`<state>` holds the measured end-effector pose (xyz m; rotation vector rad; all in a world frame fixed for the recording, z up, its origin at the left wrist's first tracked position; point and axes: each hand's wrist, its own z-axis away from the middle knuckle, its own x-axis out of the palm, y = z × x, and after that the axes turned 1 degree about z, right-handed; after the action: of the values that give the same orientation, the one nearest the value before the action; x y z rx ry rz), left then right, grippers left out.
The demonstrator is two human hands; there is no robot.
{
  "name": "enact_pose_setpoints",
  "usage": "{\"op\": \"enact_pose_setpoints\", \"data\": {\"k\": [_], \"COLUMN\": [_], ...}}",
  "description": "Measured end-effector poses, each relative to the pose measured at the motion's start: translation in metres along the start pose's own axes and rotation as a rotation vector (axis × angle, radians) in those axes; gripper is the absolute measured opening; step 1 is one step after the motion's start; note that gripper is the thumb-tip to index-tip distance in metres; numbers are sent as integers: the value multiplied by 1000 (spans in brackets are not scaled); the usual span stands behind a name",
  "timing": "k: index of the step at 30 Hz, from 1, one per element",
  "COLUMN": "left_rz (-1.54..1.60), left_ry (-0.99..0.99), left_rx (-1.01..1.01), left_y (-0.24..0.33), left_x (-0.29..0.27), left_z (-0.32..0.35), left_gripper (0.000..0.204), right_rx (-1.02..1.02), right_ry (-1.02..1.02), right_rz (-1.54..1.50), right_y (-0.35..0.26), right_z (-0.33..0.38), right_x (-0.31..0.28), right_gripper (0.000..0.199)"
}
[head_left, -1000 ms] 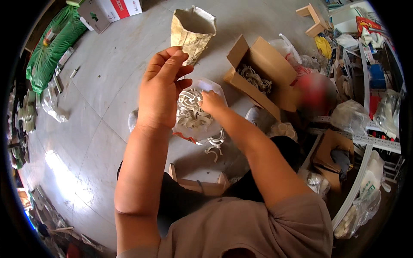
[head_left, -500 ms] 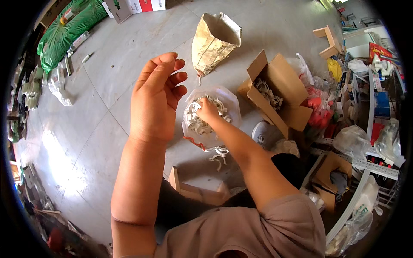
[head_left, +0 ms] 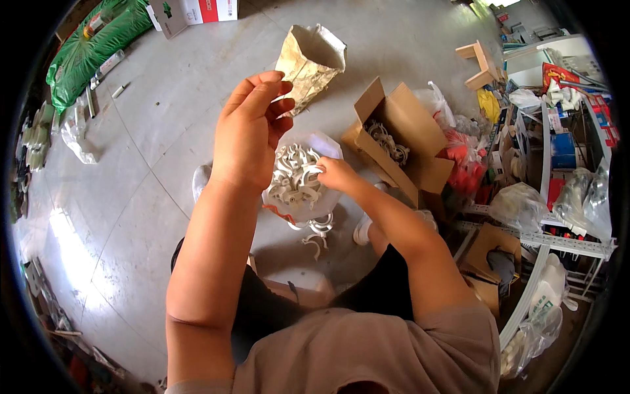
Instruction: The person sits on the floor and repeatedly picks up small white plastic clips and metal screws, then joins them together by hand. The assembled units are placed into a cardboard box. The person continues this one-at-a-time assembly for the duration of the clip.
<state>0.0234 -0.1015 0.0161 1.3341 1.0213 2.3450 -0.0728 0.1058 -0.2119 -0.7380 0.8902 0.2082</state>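
While the right hand [head_left: 338, 175] pinches a white clip [head_left: 314, 170] at frame centre, snagging is possible.
Heaped clips [head_left: 287, 164] in the translucent tub [head_left: 312, 209] could catch it; whether the curled left hand [head_left: 248, 139] grips anything, I cannot tell.

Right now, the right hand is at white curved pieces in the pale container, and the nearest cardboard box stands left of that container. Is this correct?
Not left: the head view shows that cardboard box right of the pale container. The right hand is at white curved pieces.
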Motion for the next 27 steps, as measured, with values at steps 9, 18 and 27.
{"op": "enact_pose_setpoints", "data": {"k": [9, 18, 27], "left_rz": [-27, -8, -22], "left_ry": [20, 30, 8], "left_rx": [-27, -21, -60], "left_y": [-5, 4, -1], "left_x": [-5, -9, 0], "left_z": [5, 5, 1], "left_gripper": [18, 18, 16], "right_rx": [-376, -139, 230], "right_ry": [-25, -190, -405], "right_rz": [217, 129, -1170], "right_y": [-27, -49, -40], "right_z": [-14, -20, 25], "right_x": [100, 81, -66], "right_gripper": [21, 18, 12]}}
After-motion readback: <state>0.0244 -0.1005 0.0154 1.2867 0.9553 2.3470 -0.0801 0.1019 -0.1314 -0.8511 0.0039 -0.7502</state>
